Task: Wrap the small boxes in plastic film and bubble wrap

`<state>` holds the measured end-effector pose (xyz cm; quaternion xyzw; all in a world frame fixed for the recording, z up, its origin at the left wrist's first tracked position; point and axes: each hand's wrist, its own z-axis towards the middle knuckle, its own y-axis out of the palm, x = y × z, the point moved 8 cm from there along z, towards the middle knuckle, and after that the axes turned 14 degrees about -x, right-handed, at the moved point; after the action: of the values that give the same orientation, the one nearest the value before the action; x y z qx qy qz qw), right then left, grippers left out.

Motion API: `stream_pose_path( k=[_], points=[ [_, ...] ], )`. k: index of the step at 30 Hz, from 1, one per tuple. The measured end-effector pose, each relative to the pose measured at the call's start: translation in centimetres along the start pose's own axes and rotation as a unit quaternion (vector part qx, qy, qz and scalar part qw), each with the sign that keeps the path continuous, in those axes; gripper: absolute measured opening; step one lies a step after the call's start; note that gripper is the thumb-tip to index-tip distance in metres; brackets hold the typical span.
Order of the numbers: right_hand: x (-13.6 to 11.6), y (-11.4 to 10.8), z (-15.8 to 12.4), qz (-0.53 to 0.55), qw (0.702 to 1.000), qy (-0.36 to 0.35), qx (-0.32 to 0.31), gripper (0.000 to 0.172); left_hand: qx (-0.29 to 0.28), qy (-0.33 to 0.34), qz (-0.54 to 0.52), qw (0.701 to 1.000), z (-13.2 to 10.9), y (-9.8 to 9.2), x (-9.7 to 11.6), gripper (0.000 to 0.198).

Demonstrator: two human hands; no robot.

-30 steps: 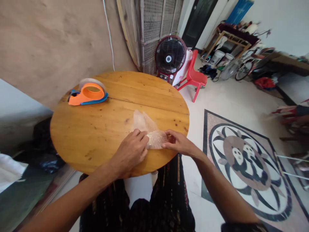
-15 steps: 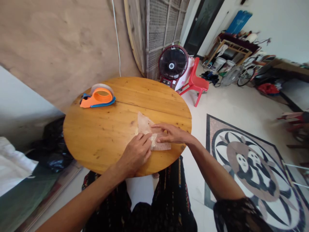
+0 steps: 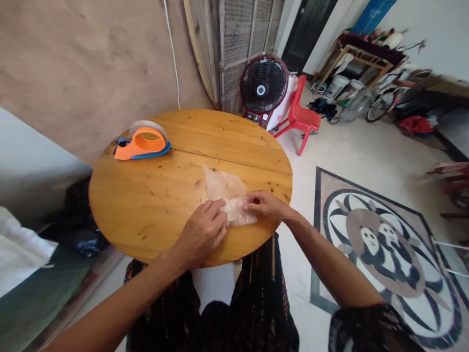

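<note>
A translucent, whitish sheet that looks like bubble wrap (image 3: 224, 185) lies on the round wooden table (image 3: 146, 205). Its near part is folded over into a crinkled, pale bundle; whatever is inside cannot be made out. My left hand (image 3: 205, 226) presses curled fingers on the left end of that fold. On the opposite end, my right hand (image 3: 266, 204) pinches the wrap between thumb and fingers. The far flap of the sheet spreads flat beyond both hands.
An orange and blue tape dispenser (image 3: 142, 143) with a roll of tape stands at the table's far left. Past the far right edge are a fan (image 3: 264, 83) and a red chair (image 3: 302, 117). Black bags (image 3: 78, 234) lie on the floor at left.
My right hand has gone from spread fingers over the sheet to a pinch at the fold's right end. The fold now lies flatter across the sheet. My left hand stays near its place.
</note>
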<state>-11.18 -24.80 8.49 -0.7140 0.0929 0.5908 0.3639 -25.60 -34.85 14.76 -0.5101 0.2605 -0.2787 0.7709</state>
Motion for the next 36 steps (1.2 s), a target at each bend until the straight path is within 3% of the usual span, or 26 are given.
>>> stream_pose_path(
  k=[4,7,13,18,22,25,31,36],
  points=[
    [0.7,0.0,0.1,0.041,0.990,0.009,0.136,0.035,0.005,-0.006,0.006,1.000,-0.1,0.0,0.1,0.012],
    [0.1,0.2,-0.3,0.008,0.976,0.015,0.219,0.026,0.000,-0.003,0.009,1.000,-0.1,0.0,0.1,0.011],
    [-0.9,1.1,-1.2,-0.036,0.953,0.013,0.301,0.011,-0.043,0.043,0.036,0.997,0.7,0.0,0.5,0.039],
    [-1.5,1.6,-0.1,0.067,0.953,-0.018,0.294,0.014,-0.097,0.042,0.041,0.994,1.2,0.5,0.5,0.034],
    [-1.9,2.8,1.6,0.240,0.945,-0.028,0.222,0.025,-0.092,0.037,0.015,0.995,1.1,0.7,0.3,0.030],
    [-2.2,3.4,1.9,0.302,0.929,-0.040,0.213,0.031,-0.075,0.036,-0.005,0.996,0.9,0.7,0.2,0.030],
    [-2.5,3.9,2.0,0.287,0.929,-0.049,0.228,0.039,0.016,-0.034,-0.106,0.994,-0.1,0.4,-1.1,0.017],
    [-3.6,4.1,1.7,0.236,0.947,-0.037,0.216,0.048,0.071,-0.062,-0.156,0.983,-0.8,0.4,-1.5,0.030]
  ],
)
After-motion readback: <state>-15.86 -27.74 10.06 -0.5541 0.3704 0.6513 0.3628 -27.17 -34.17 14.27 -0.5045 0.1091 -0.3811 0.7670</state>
